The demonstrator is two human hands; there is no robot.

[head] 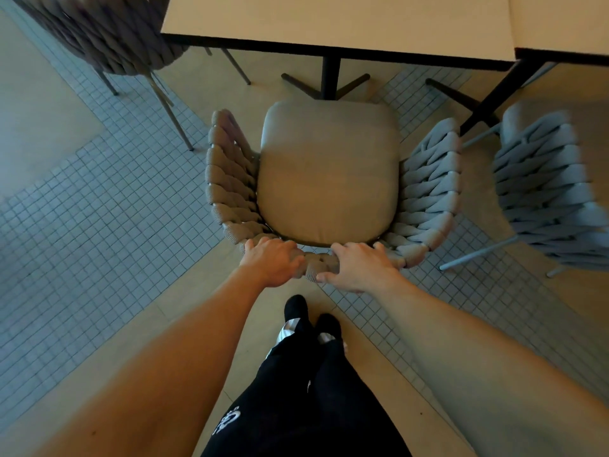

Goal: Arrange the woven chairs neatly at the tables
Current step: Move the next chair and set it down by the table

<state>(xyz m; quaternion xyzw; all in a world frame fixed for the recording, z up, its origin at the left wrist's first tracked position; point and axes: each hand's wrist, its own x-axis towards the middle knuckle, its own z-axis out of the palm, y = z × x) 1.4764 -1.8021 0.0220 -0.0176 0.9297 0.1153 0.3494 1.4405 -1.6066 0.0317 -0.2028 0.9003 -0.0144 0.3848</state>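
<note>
Under the camera, a tiled floor (99, 209) spreads out, with a pale surface (336, 24) on a black pedestal at the far side. Facing that surface stands the woven chair (428, 192), its cushion (326, 179) front edge just short of the pedestal base. Two more woven chairs stand near, one far left (108, 34), one right (547, 192). Both hands hold the chair's back rim, side by side: the left hand (273, 262) curls its grip over the top, the right hand (362, 268) likewise, thumb on the outer weave.
</note>
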